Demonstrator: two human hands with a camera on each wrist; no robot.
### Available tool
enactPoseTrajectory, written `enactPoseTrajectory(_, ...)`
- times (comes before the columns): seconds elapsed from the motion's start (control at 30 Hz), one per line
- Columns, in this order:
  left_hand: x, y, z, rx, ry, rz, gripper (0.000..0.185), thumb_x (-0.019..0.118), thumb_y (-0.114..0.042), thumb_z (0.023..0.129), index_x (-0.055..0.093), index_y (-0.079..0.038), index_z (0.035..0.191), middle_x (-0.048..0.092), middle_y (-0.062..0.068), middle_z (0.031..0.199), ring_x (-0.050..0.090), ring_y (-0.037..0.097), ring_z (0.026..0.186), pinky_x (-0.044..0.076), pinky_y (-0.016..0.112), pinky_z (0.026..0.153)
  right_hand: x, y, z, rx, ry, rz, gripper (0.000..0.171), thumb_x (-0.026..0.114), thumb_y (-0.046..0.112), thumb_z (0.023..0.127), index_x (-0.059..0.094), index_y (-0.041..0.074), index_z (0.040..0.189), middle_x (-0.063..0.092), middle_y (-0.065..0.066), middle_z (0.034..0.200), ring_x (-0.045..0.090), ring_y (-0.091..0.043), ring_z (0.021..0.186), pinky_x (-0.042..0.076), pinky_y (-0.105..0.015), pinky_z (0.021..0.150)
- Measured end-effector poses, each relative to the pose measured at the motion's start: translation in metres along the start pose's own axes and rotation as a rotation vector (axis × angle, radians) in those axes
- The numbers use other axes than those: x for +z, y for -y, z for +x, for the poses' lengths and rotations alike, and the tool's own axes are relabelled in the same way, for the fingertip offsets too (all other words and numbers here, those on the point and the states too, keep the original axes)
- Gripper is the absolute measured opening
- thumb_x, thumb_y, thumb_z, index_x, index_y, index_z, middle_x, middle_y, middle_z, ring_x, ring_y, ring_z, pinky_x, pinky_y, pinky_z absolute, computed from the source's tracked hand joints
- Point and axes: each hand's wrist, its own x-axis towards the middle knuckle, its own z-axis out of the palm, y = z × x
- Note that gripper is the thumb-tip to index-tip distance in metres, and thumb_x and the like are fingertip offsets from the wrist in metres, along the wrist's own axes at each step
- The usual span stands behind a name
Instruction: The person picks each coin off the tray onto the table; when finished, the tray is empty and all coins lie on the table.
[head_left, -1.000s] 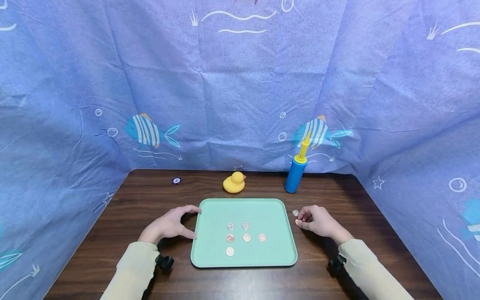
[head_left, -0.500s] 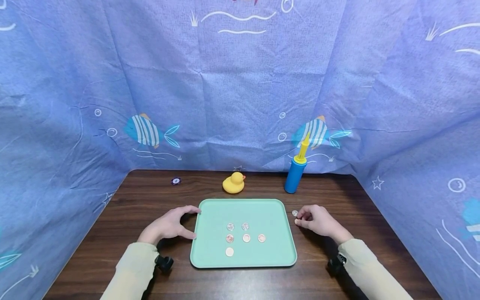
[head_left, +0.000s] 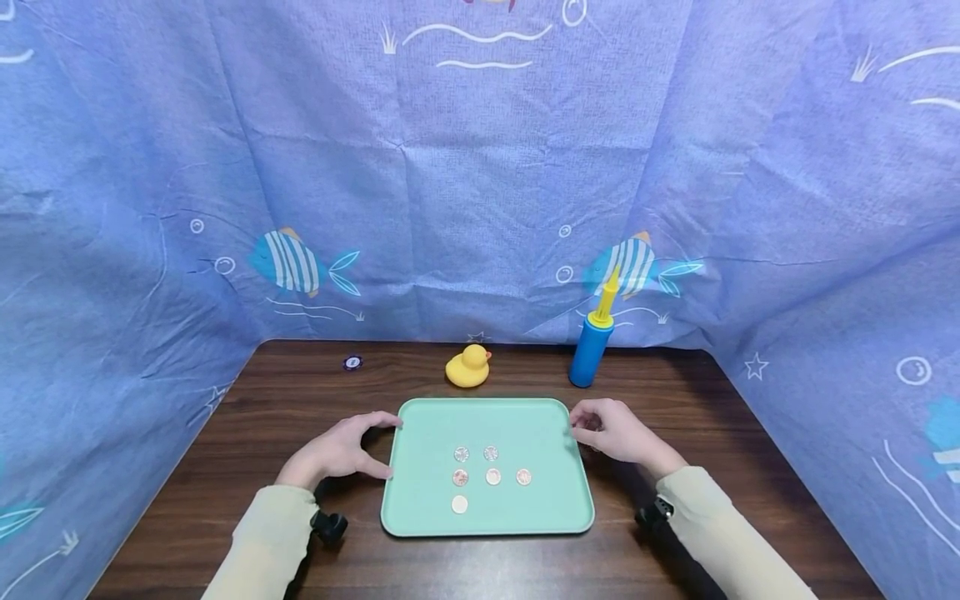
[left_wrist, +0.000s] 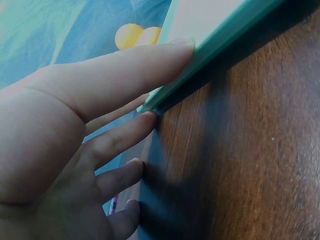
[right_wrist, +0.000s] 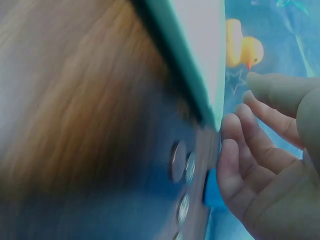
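Note:
A mint-green tray (head_left: 540, 508) stands on the table with several copper- and silver-coloured coins (head_left: 492, 477) in it. My left hand (head_left: 341, 450) is at the tray's left edge, thumb and index finger apart, their tips touching its rim; the other fingers reach below in the left wrist view. My right hand (head_left: 615, 429) is by the tray's right edge, fingers loosely bent, with no thing visible between thumb and fingertips in the right wrist view. Beside the tray there, several coins (right_wrist: 183, 207) lie on the table, mostly hidden behind this hand in the head view.
Behind the tray sits a yellow rubber duck (head_left: 468, 367). A blue hand pump (head_left: 591, 350) with a yellow top stands at the back right, and a dark poker chip (head_left: 352, 362) lies at the back left. A blue fish-patterned cloth (head_left: 480, 183) hangs around the table.
My right hand has left the coins beside the tray and moved left to the tray's right edge, its thumb and index finger opening a little. The left hand has stayed put.

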Motion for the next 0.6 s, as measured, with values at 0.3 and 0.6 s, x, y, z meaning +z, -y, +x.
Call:
enactPoseTrajectory(0.3,0.000,0.000,0.000,-0.001,0.006,0.000,0.077,0.097,-0.026,0.076,0.061,-0.018,0.144,0.055,0.011,0.152,0.045,0.039,0.145,0.038,0.064,0.115,0.016,0.029,0.022,-0.090,0.039,-0.013,0.006,0.077,0.011,0.096,0.075,0.008,0.101,0.067,0.009,0.083,0.059,-0.005,0.074,0.052,-0.024,0.066)
enactPoseTrajectory(0.6,0.000,0.002,0.001,0.009,-0.001,0.005,0.077,0.097,-0.028,0.075,0.062,-0.019,0.143,0.055,0.011,0.151,0.045,0.038,0.144,0.038,0.064,0.115,0.031,0.051,0.043,-0.115,0.128,-0.021,0.015,0.080,0.011,0.094,0.075,0.006,0.107,0.072,0.005,0.092,0.069,-0.009,0.085,0.061,-0.038,0.080)
